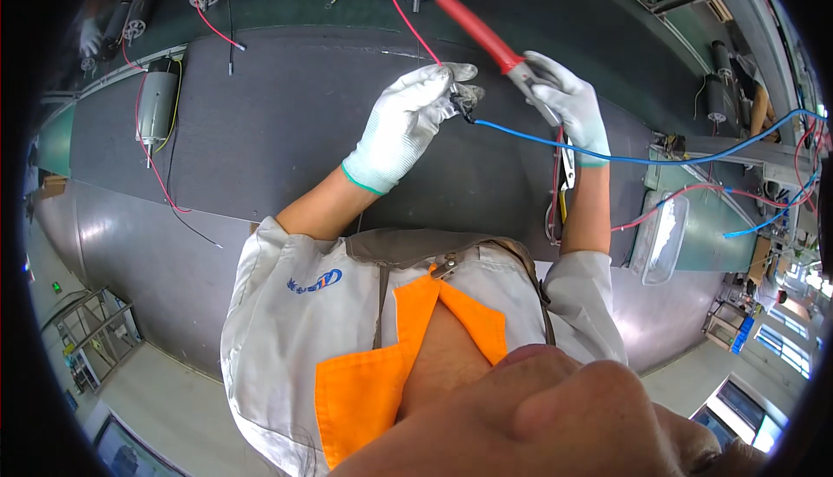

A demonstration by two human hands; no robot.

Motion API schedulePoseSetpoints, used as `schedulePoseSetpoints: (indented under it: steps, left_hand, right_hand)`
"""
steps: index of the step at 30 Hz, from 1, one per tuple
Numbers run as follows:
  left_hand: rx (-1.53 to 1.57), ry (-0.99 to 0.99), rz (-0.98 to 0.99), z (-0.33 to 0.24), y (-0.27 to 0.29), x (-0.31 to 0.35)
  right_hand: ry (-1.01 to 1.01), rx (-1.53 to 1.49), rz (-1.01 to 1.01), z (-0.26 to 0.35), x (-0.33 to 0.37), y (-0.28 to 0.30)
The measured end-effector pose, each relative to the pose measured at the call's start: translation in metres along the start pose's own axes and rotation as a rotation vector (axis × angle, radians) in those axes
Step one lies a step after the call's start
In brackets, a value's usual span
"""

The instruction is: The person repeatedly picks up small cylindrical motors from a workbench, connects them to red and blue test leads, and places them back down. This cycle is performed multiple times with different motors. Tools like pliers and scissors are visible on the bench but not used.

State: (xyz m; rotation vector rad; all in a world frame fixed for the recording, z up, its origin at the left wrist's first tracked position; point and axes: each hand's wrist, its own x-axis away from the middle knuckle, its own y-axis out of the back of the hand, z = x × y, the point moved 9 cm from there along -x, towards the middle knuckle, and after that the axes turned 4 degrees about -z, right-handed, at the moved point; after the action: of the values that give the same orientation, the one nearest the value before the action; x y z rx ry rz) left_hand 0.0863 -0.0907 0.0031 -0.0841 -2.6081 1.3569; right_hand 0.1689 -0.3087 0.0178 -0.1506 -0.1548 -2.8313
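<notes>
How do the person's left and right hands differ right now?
The left hand pinches a red wire; the right hand grips a red-handled tool. The left hand's fingers point rightward, while the right hand's point up and left. Both wear teal-cuffed white gloves.

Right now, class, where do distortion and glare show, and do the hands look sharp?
In the head view, the metal frame at upper right bows; light glares off the grey floor; the left hand and right hand look fairly sharp.
</notes>
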Motion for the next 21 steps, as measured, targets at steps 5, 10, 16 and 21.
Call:
schedulePoseSetpoints:
  steps: [5, 10, 16, 21]
  left_hand:
    - [-0.023, 0.015, -0.014, 0.000, -0.002, 0.002]
    - [-0.038, 0.024, 0.066, 0.008, -0.007, -0.008]
    - [0.005, 0.085, 0.050, 0.027, 0.009, -0.022]
    - [0.037, 0.172, 0.048, 0.041, 0.001, -0.028]
  right_hand:
    - [0.059, 0.411, 0.025, -0.029, -0.036, -0.008]
    - [0.385, 0.578, -0.166, 0.025, 0.008, -0.014]
    - [0.134, 0.879, -0.696, 0.026, 0.136, 0.102]
    - [0.161, 0.838, -0.693, 0.029, 0.157, 0.074]
